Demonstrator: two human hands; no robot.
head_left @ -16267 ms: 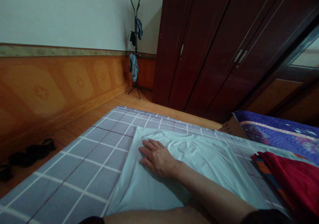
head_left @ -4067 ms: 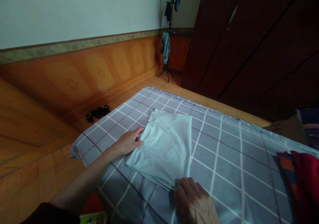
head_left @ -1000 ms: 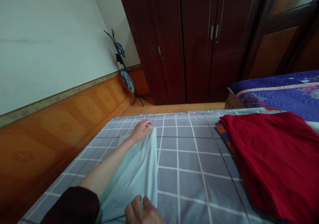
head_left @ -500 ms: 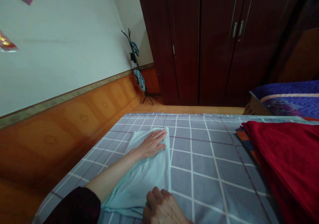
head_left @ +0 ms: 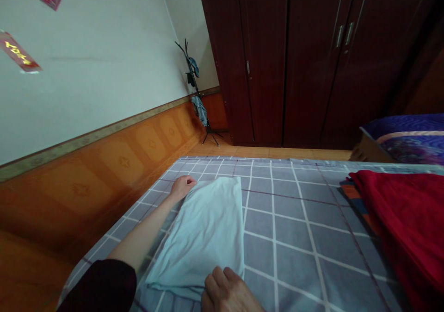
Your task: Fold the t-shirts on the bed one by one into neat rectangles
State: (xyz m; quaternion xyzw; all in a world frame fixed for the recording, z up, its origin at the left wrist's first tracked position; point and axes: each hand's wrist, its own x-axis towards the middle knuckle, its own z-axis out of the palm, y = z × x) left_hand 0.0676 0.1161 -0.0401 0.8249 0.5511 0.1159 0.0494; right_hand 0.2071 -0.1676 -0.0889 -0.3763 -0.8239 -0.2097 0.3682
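- Your folded pale cloth (head_left: 208, 228) lies flat on the checked bedsheet (head_left: 291, 242), its long right edge straight and close to one of the white lines, its left edge slanting from the far corner out toward you.
- Your left hand (head_left: 183, 187) is at the cloth's far left corner, fingers bent and narrow, tips touching the edge; you cannot tell from here whether fabric is pinched between them.
- Your right hand (head_left: 225, 291) rests at the near edge, close to the near right corner, fingers curled under in a loose fist; their tips are hidden, so whether they grip the cloth cannot be told.
- Beyond the cloth's far edge, a short band of sheet separates it from the far edge of the bed.
- Left of the cloth, under your left forearm, a narrow strip of sheet runs to the bed's side.
- To your right, a wide stretch of sheet separates the cloth from the red cloth (head_left: 405, 219), which lies over an orange-and-blue cloth (head_left: 355, 198).
- Past the bed, a strip of floor (head_left: 274, 152) runs along the dark red wardrobe (head_left: 267, 71), with the coat stand (head_left: 197, 90) in the corner.
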